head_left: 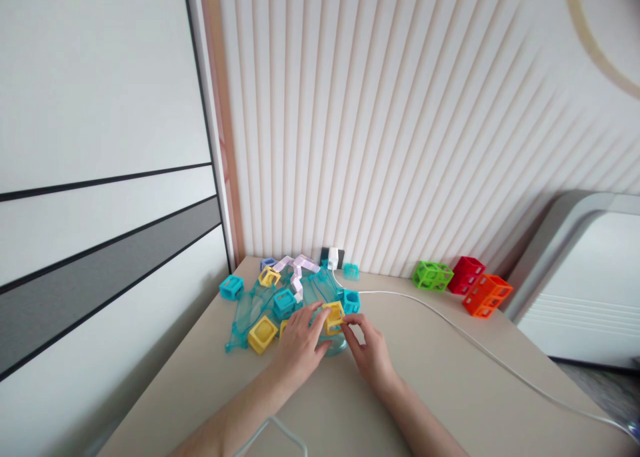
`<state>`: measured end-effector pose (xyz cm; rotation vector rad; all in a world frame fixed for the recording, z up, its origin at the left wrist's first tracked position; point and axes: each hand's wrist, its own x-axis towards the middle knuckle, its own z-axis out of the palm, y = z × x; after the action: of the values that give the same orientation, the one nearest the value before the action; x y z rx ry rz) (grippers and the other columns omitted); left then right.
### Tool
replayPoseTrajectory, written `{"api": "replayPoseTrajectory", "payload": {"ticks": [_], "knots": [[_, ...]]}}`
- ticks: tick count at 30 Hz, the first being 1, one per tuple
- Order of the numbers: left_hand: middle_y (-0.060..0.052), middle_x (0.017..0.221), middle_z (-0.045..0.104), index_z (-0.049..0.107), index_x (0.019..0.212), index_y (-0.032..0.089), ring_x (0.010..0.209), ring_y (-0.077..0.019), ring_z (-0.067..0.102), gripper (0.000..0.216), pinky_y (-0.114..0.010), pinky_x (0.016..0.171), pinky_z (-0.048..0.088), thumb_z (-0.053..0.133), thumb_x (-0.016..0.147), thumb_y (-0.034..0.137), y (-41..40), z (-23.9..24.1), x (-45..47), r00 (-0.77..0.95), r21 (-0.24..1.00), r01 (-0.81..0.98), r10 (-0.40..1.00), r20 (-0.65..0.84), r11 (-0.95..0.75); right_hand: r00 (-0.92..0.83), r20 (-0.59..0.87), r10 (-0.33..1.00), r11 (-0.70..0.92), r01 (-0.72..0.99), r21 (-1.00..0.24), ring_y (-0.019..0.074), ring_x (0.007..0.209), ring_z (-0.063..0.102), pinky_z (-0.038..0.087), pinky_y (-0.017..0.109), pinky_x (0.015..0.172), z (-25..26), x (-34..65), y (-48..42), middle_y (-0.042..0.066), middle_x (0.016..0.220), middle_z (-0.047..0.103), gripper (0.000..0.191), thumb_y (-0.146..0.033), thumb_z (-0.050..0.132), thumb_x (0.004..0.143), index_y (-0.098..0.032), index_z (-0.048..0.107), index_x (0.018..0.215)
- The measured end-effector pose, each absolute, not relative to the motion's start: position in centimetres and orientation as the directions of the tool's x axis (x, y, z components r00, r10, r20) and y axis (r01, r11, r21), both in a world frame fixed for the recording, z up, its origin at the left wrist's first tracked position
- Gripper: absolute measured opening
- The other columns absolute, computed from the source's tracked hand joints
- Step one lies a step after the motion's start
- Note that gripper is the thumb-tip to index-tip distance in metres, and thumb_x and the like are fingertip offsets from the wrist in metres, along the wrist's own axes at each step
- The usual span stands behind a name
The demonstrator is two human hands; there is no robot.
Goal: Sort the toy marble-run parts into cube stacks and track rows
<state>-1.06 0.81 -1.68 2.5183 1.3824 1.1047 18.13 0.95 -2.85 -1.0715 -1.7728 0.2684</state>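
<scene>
A yellow open-framed cube block (pixel 332 314) is held between my two hands, near the middle of the table. My left hand (pixel 301 335) has its fingers and thumb closed on the block's left side. From the right, my right hand (pixel 371 350) pinches a flat yellow edge of it between thumb and fingertips; whether that edge is a separate panel I cannot tell. Under the block, a clear teal rounded piece (pixel 336 345) shows in part. A teal cube (pixel 351 301) sits just behind, and a larger yellow block (pixel 263 334) lies left of my left hand.
Clear teal panels (pixel 249 314), another teal cube (pixel 285 302) and lilac pieces (pixel 303 264) lie at the back left. Green (pixel 433 276), red (pixel 466 274) and orange (pixel 487 295) blocks stand at the right. A white cable (pixel 430 306) crosses the table from a charger (pixel 333 258).
</scene>
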Motion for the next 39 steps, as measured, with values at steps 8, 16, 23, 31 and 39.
{"api": "replayPoseTrajectory", "payload": {"ticks": [8,16,23,31,39], "knots": [[-0.009,0.119,0.061,0.052,0.12,0.025,0.116,-0.0231,0.06,0.024,-0.04,0.098,0.052,0.052,0.095,0.022,0.5,-0.7,-1.0,0.164,0.593,0.462,0.721,0.673,-0.659,-0.045,0.752,0.658,0.671,0.488,-0.558,0.0217,0.097,0.068,0.058,0.036,0.085,-1.9,16.9,-0.5,0.009,0.107,0.069,0.025,-0.022,0.055,0.095,-0.024,0.055,0.119],[-0.008,0.111,0.061,0.05,0.115,0.022,0.103,-0.0222,0.065,0.026,-0.036,0.087,0.055,0.053,0.096,0.04,1.8,0.2,-2.3,-0.314,0.849,0.207,0.789,0.528,-0.486,-0.405,0.572,0.714,0.669,0.634,-0.387,0.028,0.124,0.055,0.051,0.047,0.1,-1.4,14.6,-1.2,0.012,0.138,0.055,0.038,-0.023,0.056,0.094,-0.028,0.054,0.132],[-0.009,0.111,0.064,0.05,0.114,0.022,0.103,-0.0232,0.068,0.03,-0.038,0.089,0.055,0.054,0.095,0.045,1.7,0.0,-1.8,-0.297,0.903,0.059,0.857,0.422,-0.425,-0.586,0.48,0.652,0.73,0.657,-0.189,0.0335,0.136,0.044,0.045,0.055,0.106,-1.2,11.9,-1.9,0.015,0.15,0.046,0.05,-0.024,0.068,0.086,-0.024,0.054,0.134],[-0.009,0.111,0.064,0.052,0.114,0.021,0.103,-0.0233,0.066,0.03,-0.038,0.09,0.054,0.053,0.095,0.044,1.9,-0.3,-2.2,-0.301,0.86,0.226,0.807,0.508,-0.457,-0.606,0.535,0.589,0.769,0.623,-0.142,0.0292,0.132,0.05,0.047,0.052,0.105,-1.7,11.7,-0.8,0.016,0.146,0.052,0.042,-0.02,0.064,0.089,-0.023,0.056,0.13],[-0.009,0.11,0.063,0.054,0.113,0.021,0.102,-0.0234,0.065,0.027,-0.038,0.089,0.054,0.054,0.095,0.041,1.8,-0.3,-2.3,-0.281,0.827,0.316,0.786,0.551,-0.466,-0.63,0.586,0.51,0.806,0.589,-0.068,0.0239,0.125,0.056,0.047,0.046,0.105,-1.9,11.0,0.4,0.011,0.13,0.066,0.035,-0.015,0.055,0.096,-0.025,0.057,0.13]]}}
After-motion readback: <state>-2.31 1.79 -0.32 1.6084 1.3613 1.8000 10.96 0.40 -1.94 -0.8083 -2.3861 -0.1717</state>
